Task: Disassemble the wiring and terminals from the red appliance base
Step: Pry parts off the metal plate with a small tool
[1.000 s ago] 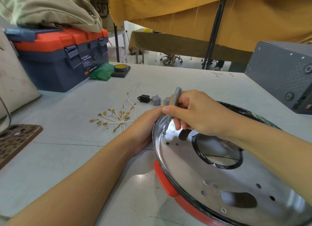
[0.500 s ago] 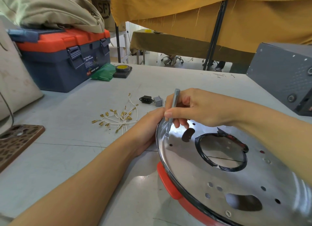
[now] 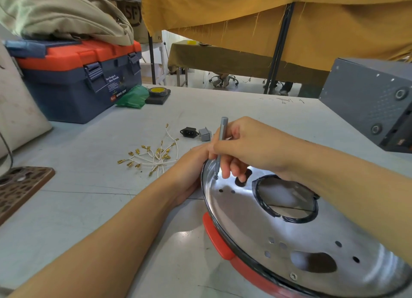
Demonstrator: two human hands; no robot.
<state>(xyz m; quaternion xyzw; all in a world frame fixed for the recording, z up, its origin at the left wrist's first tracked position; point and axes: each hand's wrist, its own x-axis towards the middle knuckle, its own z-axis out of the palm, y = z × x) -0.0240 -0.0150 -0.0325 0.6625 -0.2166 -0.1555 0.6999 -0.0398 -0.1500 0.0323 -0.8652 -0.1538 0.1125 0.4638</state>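
Wires (image 3: 153,156) left of base (image 3: 301,242), toolbox (image 3: 78,79) behind

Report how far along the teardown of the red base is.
Done: a bundle of white wires with brass terminals, a black power socket and a grey switch lie loose on the table. In hand: the right hand holds a slim grey screwdriver on a screw at the shiny metal plate's rim; the left hand steadies the edge. Left: another rim screw.

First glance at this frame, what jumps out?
The shiny metal plate on the red appliance base, front right, fills the view. At its far-left rim the right hand pinches a slim grey screwdriver, tip on a screw, while the left hand grips the rim. Left of the hands, white wires with brass terminals lie loose on the table.
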